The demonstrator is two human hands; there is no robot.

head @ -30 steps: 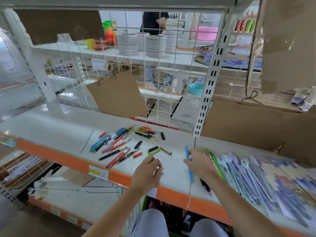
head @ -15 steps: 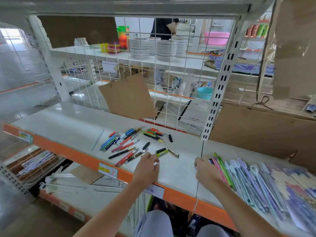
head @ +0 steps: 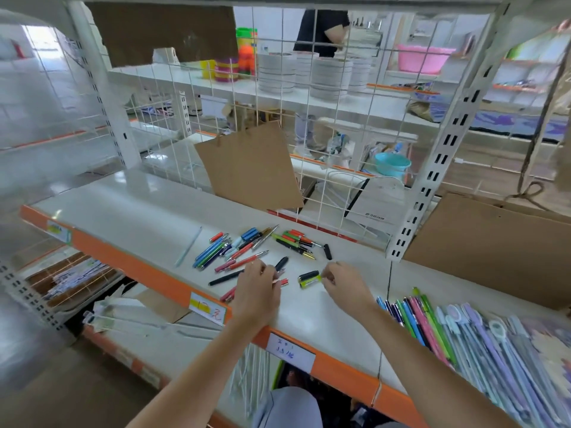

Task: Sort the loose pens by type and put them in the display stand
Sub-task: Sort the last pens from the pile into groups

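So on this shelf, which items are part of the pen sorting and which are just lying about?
Job:
loose pens
green and black pens
black and yellow caps
sorted pens
left hand, gripping a pen
right hand, at the caps

Lying about:
cardboard sheet
cardboard panel
price tags
plates
pink basin
teal bowl

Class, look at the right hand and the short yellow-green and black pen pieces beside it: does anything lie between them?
Nothing visible does. The right hand has its fingertips right at the pen pieces, on bare shelf.
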